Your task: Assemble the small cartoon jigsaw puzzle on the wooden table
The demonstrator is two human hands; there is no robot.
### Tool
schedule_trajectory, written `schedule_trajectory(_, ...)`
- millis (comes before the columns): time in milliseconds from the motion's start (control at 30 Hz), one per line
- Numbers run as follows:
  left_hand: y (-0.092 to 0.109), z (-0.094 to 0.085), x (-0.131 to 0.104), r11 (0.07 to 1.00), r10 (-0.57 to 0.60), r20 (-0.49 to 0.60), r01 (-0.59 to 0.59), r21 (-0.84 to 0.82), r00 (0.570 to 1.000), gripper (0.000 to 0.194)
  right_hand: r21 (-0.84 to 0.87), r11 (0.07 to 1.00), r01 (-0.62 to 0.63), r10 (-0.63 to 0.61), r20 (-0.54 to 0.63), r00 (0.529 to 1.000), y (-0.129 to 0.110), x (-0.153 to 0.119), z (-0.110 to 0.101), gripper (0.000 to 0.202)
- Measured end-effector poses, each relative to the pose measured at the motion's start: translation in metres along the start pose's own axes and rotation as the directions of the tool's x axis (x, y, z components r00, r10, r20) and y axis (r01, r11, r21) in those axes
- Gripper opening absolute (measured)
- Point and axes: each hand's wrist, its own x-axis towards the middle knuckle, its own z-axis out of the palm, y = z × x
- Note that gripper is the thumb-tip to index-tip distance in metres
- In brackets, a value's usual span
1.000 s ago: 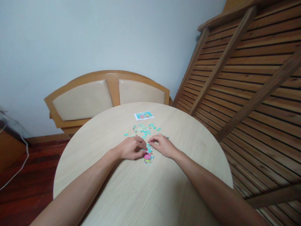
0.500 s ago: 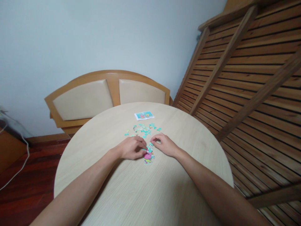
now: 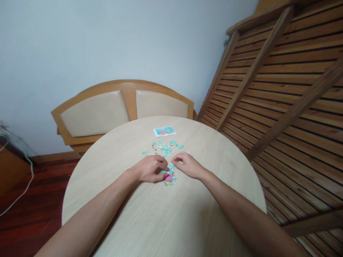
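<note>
A small joined patch of jigsaw puzzle (image 3: 168, 179), pink, yellow and teal, lies flat on the round table. My left hand (image 3: 151, 169) is at its left side, thumb and index finger pinched on a puzzle piece at the patch's upper left edge; the fingers hide much of that piece. At the patch's top end my right hand (image 3: 186, 164) has thumb and forefinger closed on a small teal puzzle piece (image 3: 172, 166). Just beyond both hands, several loose puzzle pieces (image 3: 166, 148) are scattered, mostly teal.
A picture card (image 3: 164, 131) with a teal cartoon print lies farther back on the pale wooden table (image 3: 128, 217). Behind the table stands a padded wooden headboard (image 3: 128, 85). A slatted wooden frame (image 3: 268, 89) leans at the right. A white cable (image 3: 31, 173) hangs at the left.
My left hand's fingertips have shifted very slightly at the patch's upper left edge. The right hand stays almost still at the top end.
</note>
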Motion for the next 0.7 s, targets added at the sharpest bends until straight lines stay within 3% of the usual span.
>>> schedule_trajectory(500,0.0032,-0.0029,0.0013,1.000,-0.009,0.010,0.009,0.011,1.000,0.028,-0.119,0.990,0.079,-0.078,0.008,0.997,0.0006,-0.0015,-0.0019,0.005)
schedule_trajectory(700,0.0037,-0.0034,0.0024,1.000,-0.014,0.017,0.014,0.012,1.000,0.029,-0.159,0.986,0.041,-0.045,-0.020,0.999,-0.0020,-0.0020,-0.0015,0.004)
